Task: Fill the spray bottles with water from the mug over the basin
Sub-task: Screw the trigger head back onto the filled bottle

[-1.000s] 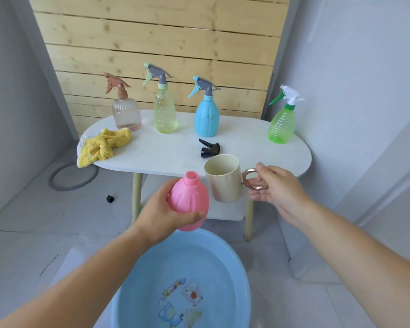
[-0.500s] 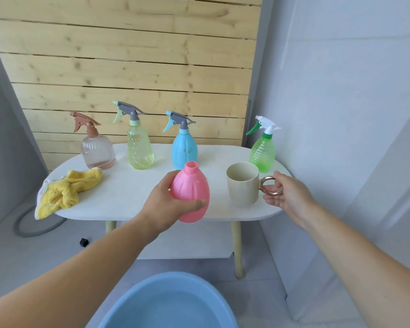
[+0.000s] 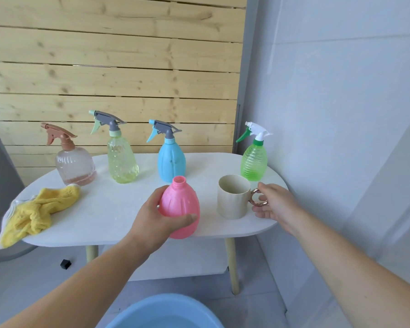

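- The left hand point(image 3: 152, 223) has its fingers grasping the uncapped pink bottle point(image 3: 179, 207), upright over the table point(image 3: 109, 216) front edge.
- The right hand point(image 3: 275, 204) has its fingers released, loosely straight, at the ring handle of the mug point(image 3: 233, 197), which stands just left of them.
- The basin point(image 3: 163, 313) sits below both hands.

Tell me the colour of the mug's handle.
Shiny rose-gold handle on a cream mug; head view.

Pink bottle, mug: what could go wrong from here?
1. Pink bottle is uncapped; the left hand grips it at the front edge of the table, not over the basin. A tilt may spill contents on the floor.
2. Mug stands near that edge, the open right hand at its handle; a nudge could tip it or knock the green bottle behind.
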Demonstrator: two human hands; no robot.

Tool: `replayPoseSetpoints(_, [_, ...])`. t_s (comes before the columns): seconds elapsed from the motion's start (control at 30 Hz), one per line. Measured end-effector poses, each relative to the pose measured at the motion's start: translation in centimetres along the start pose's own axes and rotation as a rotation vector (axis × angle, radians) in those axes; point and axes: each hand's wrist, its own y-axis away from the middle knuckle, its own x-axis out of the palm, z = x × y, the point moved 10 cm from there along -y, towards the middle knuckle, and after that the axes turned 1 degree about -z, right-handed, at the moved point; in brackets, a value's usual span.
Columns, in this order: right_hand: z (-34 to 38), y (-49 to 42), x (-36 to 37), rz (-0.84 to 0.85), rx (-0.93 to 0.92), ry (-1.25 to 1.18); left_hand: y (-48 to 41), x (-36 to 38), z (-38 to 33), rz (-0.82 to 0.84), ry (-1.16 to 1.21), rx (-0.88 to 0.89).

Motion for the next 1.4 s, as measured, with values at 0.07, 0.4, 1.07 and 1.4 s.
replayPoseSetpoints(0.07, [0.2, 0.0, -0.3, -0.036, -0.02, 0.016, -0.1, 0.0, 0.1, 0.001, 0.007, 0.0])
replayPoseSetpoints(0.4, [4.1, 1.0, -2.5, -0.325, -0.236, 0.424, 0.2, 0.0, 0.1, 0.007, 0.033, 0.002])
replayPoseSetpoints(1.07, [5.4, 3.4, 19.5, 0.114, -0.407, 0.65, 1.1, -9.3, 1.8, -0.131, -0.004, -0.035])
replayPoseSetpoints(1.4, [2.9, 1.5, 22.6, 0.154, -0.337, 0.894, 0.6, -10.5, 2.6, -0.139, -0.035, -0.027])
